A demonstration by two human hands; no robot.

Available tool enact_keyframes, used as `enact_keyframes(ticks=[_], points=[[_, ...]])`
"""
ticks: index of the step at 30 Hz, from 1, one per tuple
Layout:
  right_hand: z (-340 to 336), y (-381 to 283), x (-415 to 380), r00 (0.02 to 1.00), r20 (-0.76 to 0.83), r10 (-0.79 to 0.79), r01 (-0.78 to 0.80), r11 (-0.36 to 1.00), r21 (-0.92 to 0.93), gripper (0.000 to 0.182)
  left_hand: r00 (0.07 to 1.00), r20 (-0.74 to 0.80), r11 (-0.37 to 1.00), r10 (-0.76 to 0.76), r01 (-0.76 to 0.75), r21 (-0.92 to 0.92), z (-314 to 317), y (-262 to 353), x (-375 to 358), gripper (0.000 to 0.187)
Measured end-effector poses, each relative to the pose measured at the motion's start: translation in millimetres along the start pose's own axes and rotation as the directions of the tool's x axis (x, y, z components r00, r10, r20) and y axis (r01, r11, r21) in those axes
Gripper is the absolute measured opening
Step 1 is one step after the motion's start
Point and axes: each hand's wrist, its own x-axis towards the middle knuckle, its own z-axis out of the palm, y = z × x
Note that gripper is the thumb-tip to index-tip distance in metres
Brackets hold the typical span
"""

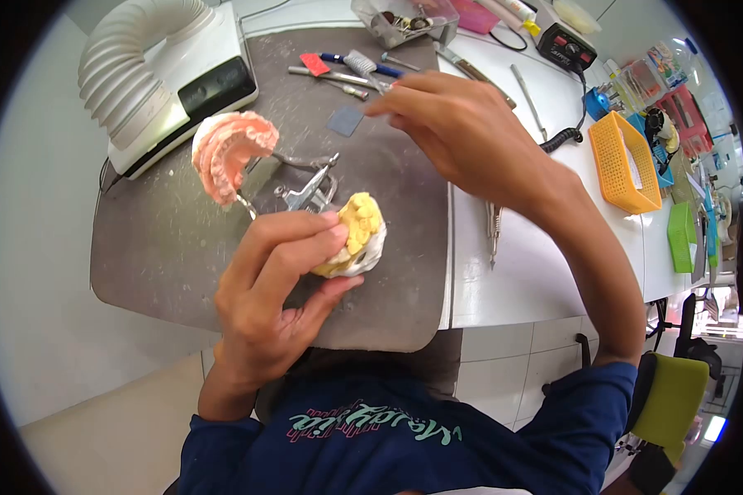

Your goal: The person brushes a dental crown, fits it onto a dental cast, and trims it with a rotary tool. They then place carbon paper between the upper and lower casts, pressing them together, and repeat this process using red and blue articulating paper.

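My left hand [276,285] is closed around a dental cast [363,235], yellow on top with white plaster below, held over the grey mat. The thumb grips it from below and the fingers from the side. Beyond it lies a metal articulator [305,194], with a pink dental cast [229,153] at its left end. My right hand [450,115] reaches over the tools at the back of the mat. Its fingers are bent together beside a grey ribbed piece [363,64]; whether they grip it is hidden. Just left of the fingertips lies a small dark-blue square [345,121].
A white machine with a ribbed hose [128,62] stands at the back left. Several hand tools [330,76] and a red piece [313,63] lie behind the casts. A clear box [404,21] sits at the back, a yellow basket [623,161] at the right.
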Motion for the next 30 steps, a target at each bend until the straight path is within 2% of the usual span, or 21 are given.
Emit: enact_keyframes(ticks=[1,4,8,10,14,16,20,23,26,28,30], points=[[12.9,5.0,8.6,0.996,0.022,-0.09,0.09,0.996,-0.012,0.026,1.0,-0.003,1.0,0.005,-0.005,0.005,-0.2,-0.1,-0.4,0.043],[40.0,12.9,29.1,0.982,0.092,-0.167,0.168,0.986,0.0,0.032,0.999,0.017,1.0,-0.029,0.029,-0.01,-1.2,-2.3,-1.7,0.044],[45.1,11.1,38.2,0.971,0.142,-0.193,0.202,0.978,-0.055,0.029,0.998,-0.042,0.992,-0.045,0.04,-0.116,1.4,-5.2,2.0,0.041],[37.4,5.3,40.7,0.968,0.251,-0.024,0.047,0.995,-0.087,0.027,0.988,-0.139,0.961,-0.063,0.023,-0.275,5.6,-9.5,-1.1,0.042],[27.2,7.0,36.8,0.965,0.262,0.024,-0.021,1.0,-0.016,0.024,0.992,-0.125,0.976,0.034,-0.06,-0.209,4.3,-13.4,-3.3,0.038],[23.3,8.0,31.8,0.994,0.109,0.007,-0.008,1.0,0.01,0.017,0.992,-0.112,0.983,0.06,-0.078,-0.165,2.7,-12.5,-2.1,0.03],[-4.3,-10.1,16.2,0.999,0.009,0.052,-0.052,0.994,0.1,0.008,0.992,-0.124,0.987,0.023,-0.042,-0.154,-0.6,-7.2,-0.9,0.025],[-26.7,-31.3,1.1,0.997,-0.033,0.071,-0.065,0.983,0.169,0.011,0.994,-0.112,0.99,0.008,-0.024,-0.138,-3.6,-6.6,0.6,0.027],[-44.7,-52.2,-8.1,0.999,-0.045,-0.001,0.006,0.994,0.11,0.013,0.995,-0.098,0.994,-0.001,-0.01,-0.113,-7.1,-1.1,2.5,0.027],[-52.2,-60.5,-9.3,0.993,-0.058,-0.099,0.104,0.991,0.086,0.018,0.986,-0.055,0.982,-0.159,0.152,-0.116,-9.3,5.5,3.0,0.026],[-55.8,-65.0,-8.9,0.986,-0.04,-0.16,0.164,0.982,0.099,0.018,0.987,-0.062,0.982,-0.146,0.138,-0.126,-9.0,4.4,2.4,0.026]])
